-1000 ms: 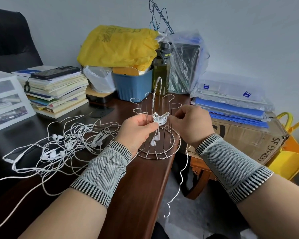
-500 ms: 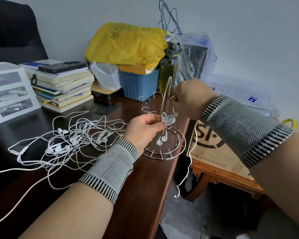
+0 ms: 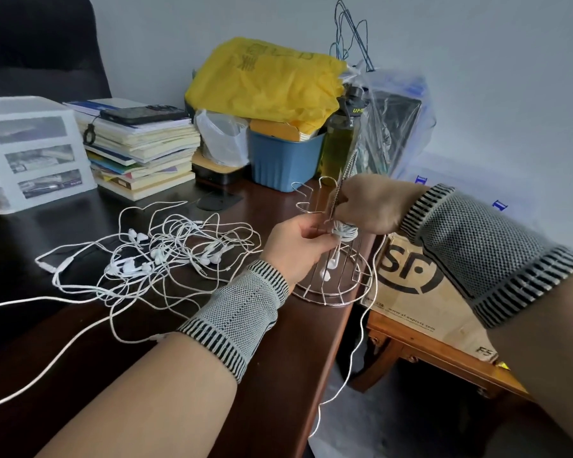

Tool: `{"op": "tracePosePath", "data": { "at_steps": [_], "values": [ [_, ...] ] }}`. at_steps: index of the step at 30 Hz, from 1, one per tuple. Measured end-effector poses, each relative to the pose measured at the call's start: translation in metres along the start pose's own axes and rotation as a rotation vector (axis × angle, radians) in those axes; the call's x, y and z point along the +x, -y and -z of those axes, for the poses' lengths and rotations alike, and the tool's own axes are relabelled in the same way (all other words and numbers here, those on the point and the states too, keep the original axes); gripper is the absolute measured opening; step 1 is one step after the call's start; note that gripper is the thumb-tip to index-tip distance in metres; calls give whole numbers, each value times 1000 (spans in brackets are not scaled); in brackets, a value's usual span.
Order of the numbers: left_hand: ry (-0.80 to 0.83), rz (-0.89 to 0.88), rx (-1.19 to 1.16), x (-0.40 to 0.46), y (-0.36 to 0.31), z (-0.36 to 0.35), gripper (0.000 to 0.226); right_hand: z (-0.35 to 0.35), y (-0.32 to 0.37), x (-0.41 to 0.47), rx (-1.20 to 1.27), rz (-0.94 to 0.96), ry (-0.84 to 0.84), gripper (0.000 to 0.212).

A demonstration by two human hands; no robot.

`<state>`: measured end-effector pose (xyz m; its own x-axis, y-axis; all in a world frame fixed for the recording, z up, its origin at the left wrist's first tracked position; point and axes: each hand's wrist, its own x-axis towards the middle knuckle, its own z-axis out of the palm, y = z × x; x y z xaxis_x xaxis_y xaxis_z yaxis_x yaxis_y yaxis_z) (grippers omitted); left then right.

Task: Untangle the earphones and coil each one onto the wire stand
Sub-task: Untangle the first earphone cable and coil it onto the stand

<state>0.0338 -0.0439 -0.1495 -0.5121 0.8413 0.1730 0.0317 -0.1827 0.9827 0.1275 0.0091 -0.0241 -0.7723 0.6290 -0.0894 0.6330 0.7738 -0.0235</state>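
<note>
Head view: a shiny round wire stand point(image 3: 332, 282) sits at the edge of the dark brown wooden table point(image 3: 245, 375), and a small white coil of earphone wire point(image 3: 344, 230) is wrapped around its thin rods. The left hand point(image 3: 298, 249) pinches the rods right beside the coil, and the right hand point(image 3: 374, 206) is closed on the wire just above it, with a loose end hanging down past the table edge. A big messy pile of white earphones point(image 3: 153, 256) lies on the table to the left.
</note>
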Motion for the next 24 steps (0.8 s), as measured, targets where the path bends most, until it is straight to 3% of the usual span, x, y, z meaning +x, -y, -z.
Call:
{"op": "tracePosePath", "data": {
  "at_steps": [6,13,24],
  "values": [
    [-16,-26,53,0,2,1,9,-1,2,-6,25,8,-47,29],
    [-72,-11,82,1,-1,0,8,-10,0,-32,-11,42,-462,16],
    [-37,-17,-5,-1,-3,-1,10,-82,-8,-42,261,-1,-563,14]
  ]
}}
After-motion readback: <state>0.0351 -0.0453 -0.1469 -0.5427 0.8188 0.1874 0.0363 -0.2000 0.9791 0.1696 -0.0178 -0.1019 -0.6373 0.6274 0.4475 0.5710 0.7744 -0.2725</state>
